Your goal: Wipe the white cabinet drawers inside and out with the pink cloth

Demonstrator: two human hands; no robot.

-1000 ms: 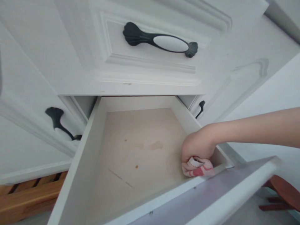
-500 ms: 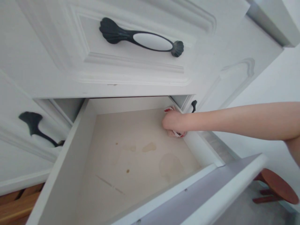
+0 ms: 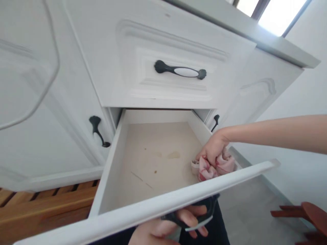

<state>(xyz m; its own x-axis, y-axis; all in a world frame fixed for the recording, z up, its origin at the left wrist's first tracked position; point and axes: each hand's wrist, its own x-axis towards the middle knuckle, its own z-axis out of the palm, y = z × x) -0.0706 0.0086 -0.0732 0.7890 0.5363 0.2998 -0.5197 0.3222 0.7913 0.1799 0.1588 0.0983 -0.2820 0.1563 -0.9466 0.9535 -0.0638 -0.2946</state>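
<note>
An open white drawer with a beige, stained bottom fills the middle of the view. My right hand is closed on a crumpled pink and white cloth, pressed into the drawer's front right corner. Below the drawer front, my left hand has its fingers wrapped round the dark drawer handle. The front edge hides part of that handle.
Above is a closed drawer with a black and white handle. Cabinet doors with dark handles flank the drawer. Wooden slats lie at lower left, a reddish-brown stool at lower right.
My right hand has moved with the cloth from the drawer's back right side to its front right corner. The view has shifted, and my left hand on the handle now shows.
</note>
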